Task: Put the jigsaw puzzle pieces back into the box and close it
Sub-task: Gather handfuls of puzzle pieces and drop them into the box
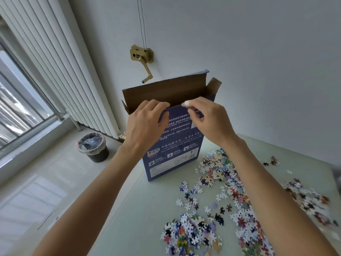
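Puzzle pieces (221,209) lie beside my upright box (173,156); left hand (145,124) and right hand (206,117) grip its open top, contents hidden.

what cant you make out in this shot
Head view only:
- Inside of the box: hidden by its front wall and both hands.
- What the right hand pinches: fingers cover it.
- Left hand fingertips: curled over the box's rim.
- Puzzle pieces at far right: blurred, cut by the edge.
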### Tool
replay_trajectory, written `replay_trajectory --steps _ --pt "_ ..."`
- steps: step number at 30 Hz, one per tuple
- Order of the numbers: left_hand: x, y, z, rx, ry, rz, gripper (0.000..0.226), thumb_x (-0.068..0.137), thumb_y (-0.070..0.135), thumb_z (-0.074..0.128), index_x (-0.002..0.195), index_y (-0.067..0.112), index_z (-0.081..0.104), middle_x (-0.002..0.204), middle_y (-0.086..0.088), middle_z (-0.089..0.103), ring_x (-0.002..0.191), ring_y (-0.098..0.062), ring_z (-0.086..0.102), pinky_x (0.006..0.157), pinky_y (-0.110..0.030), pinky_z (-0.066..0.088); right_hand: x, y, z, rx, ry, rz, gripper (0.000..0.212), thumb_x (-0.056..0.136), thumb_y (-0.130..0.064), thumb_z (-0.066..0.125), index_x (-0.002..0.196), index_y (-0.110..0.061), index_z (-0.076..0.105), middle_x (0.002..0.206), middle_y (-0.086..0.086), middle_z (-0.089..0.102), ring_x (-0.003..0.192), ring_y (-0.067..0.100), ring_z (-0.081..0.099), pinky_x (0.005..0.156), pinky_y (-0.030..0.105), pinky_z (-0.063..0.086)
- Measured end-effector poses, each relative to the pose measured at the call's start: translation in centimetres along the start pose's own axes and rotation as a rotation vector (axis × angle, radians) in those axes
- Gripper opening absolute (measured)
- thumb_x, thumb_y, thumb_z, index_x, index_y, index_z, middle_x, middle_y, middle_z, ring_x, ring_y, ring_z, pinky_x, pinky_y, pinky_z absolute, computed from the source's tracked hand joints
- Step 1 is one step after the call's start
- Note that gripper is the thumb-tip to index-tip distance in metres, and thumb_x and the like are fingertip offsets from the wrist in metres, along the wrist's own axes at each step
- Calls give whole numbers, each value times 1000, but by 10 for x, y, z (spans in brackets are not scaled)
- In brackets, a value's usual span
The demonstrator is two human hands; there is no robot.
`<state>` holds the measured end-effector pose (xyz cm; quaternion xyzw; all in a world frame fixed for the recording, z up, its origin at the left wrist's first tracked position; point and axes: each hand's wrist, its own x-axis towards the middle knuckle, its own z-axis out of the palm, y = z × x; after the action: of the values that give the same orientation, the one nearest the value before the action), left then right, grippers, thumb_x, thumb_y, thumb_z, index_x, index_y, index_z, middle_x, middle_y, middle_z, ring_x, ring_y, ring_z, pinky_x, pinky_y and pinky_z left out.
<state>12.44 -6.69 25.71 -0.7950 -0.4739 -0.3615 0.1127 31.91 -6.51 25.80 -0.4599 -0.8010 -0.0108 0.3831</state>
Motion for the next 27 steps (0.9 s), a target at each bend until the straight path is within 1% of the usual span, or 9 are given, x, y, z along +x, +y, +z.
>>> replay_trajectory --steps 2,5,9,13,17,20,22,24,27 --pt "-18 10 2 -41 39 112 20 88 21 59 103 11 68 96 -4 70 86 -20 64 69 -21 45 -40 -3 -1 -45 -4 26 26 91 -24 54 109 -8 65 106 6 68 93 18 66 78 19 49" --pt "-54 23 13 -184 -70 191 21 90 21 56 104 12 67 96 -3 70 86 -18 65 70 -25 53 -106 -6 6 -39 -96 131 23 92 -19 53 107 -8 66 101 5 70 85 17 67 74 27 57" --pt "-120 40 33 -328 -360 62 23 88 21 59 109 15 66 99 -1 69 85 -17 65 71 -32 57 -201 -14 15 -40 -241 359 23 86 -4 61 109 -7 66 104 8 69 87 22 67 74 20 49" --pt "-194 56 55 -366 -729 -106 32 86 22 64 118 22 62 106 0 67 86 -11 62 77 -34 56 -293 -25 20 -39 -478 636 32 91 -16 55 124 -12 56 123 2 57 107 19 56 86 24 45" --pt "-264 67 63 -438 -946 -202 38 84 21 68 121 20 60 112 -4 64 93 -18 63 85 -35 53 -365 -41 12 -6 -638 782 37 92 -29 54 127 -17 52 128 -2 52 113 13 52 90 22 39" --pt "-311 74 65 -373 -1027 -183 58 78 31 74 131 26 50 128 -6 53 112 -25 53 96 -36 44 -411 -57 5 28 -680 825 40 92 -34 53 129 -19 50 131 -5 51 112 8 49 90 18 35" --pt "-332 78 63 -280 -1088 -246 75 72 41 77 136 29 41 132 -7 43 115 -27 48 98 -36 40 -431 -67 6 2 -720 816 43 92 -34 54 131 -19 48 133 -4 49 115 10 49 90 17 35" --pt "-353 85 59 -234 -1153 -350 89 64 49 80 137 28 35 130 -8 38 108 -28 50 91 -37 45 -447 -80 12 -11 -761 839 49 89 -33 59 134 -17 44 133 0 48 108 14 54 85 17 38" --pt "-383 99 54 -176 -1209 -329 106 56 59 79 143 27 25 128 -7 33 105 -23 49 81 -31 49 -463 -100 28 -58 -840 902 74 82 -40 65 140 -16 28 136 10 41 106 19 56 82 23 45"
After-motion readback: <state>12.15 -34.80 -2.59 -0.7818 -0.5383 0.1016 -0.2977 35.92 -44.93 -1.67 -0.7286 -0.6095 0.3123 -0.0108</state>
